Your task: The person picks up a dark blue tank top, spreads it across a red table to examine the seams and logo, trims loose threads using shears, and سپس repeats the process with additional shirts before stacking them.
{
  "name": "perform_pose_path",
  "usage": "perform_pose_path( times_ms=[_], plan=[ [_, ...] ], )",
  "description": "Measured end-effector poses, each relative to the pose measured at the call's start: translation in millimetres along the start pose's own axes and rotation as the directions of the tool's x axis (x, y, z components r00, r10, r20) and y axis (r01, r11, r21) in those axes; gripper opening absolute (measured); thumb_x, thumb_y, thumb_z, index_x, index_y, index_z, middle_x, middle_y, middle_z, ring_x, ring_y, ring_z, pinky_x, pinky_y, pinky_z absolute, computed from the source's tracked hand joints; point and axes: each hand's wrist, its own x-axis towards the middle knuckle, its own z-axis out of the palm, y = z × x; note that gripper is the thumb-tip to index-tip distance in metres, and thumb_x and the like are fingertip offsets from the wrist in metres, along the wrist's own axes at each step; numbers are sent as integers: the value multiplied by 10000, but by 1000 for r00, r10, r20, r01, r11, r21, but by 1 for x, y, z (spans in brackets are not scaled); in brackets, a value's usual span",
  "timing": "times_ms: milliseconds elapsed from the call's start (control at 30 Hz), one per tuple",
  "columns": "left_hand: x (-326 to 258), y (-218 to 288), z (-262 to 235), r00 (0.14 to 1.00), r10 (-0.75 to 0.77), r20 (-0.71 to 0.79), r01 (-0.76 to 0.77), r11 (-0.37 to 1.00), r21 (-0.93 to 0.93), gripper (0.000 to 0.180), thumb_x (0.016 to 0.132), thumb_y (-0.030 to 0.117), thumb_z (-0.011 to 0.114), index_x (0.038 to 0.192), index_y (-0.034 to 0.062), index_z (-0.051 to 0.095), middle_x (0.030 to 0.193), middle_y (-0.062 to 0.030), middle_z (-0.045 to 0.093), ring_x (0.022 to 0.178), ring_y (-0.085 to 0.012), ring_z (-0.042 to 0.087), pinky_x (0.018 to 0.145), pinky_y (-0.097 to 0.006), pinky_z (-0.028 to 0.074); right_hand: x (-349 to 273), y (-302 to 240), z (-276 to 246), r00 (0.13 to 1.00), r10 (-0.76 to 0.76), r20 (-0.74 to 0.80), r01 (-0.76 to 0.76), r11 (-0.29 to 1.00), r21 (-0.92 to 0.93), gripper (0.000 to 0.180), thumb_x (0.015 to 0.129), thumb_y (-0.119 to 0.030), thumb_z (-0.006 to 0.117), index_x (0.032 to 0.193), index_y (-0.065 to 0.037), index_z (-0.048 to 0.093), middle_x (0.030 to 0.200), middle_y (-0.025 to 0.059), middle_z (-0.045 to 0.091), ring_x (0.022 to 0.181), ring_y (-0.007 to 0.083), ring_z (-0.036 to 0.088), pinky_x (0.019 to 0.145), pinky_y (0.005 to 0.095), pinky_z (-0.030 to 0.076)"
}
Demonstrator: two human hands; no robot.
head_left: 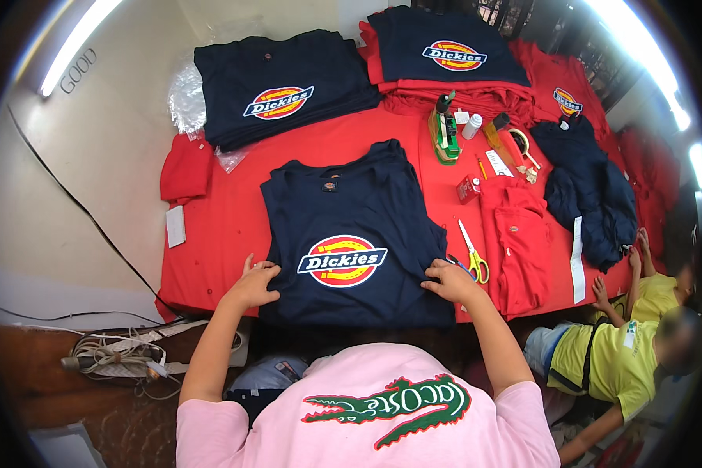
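A navy sleeveless top (351, 199) with a red, yellow and white oval print lies flat on the red-covered table in front of me, its neck at the far end and its lower hem at the near edge. My left hand (254, 284) rests at its lower left side, with thumb and fingers spread apart. At the lower right side, my right hand (452, 282) touches the fabric with its fingers apart. Close beyond that hand lie yellow-handled scissors (474, 253) and a blue pen (460, 267).
Navy folded tops (288, 78) and a red-and-navy pile (456, 70) line the back. A green tape dispenser (444, 136), white bottle (472, 126) and small red box (469, 189) stand right. Red garments (515, 242) lie nearby. A co-worker in yellow (608, 359) is at right; cables (125, 351) lie left.
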Motion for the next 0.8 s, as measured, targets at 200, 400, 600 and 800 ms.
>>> perform_pose_path(
  times_ms=[200,400,600,800],
  plan=[
    [-16,-40,-9,984,-40,171,-36,907,419,415,766,99,792,1178,89,743,1291,-79,686,1370,-296,553,1304,-604,180,-23,16,-42,984,-109,-140,134,975,178,321,968,-231,777,904,51,639,851,143,597,768,287,570,762,415,474],
    [-39,-72,11,993,-63,-95,74,991,111,391,742,156,893,1107,87,772,1119,-93,708,1242,-293,601,1160,-482,396,-48,46,-39,988,63,-143,-20,959,283,289,926,-224,827,1010,33,728,869,149,690,791,277,640,761,392,511],
    [-55,-68,-19,955,-235,181,284,903,-324,362,773,251,942,824,43,649,708,-73,493,737,-193,513,747,-370,476,-51,15,-47,994,67,88,-61,995,-76,340,884,-348,845,974,-31,763,808,157,711,777,349,686,763,451,536],
    [-99,0,-202,876,-294,-382,151,920,-362,235,766,42,869,963,13,744,891,-51,719,895,-175,662,858,-353,522,-66,-51,-221,806,-433,-403,173,824,-540,125,782,-182,833,845,-104,760,818,120,729,835,317,722,802,475,552]
  ],
)
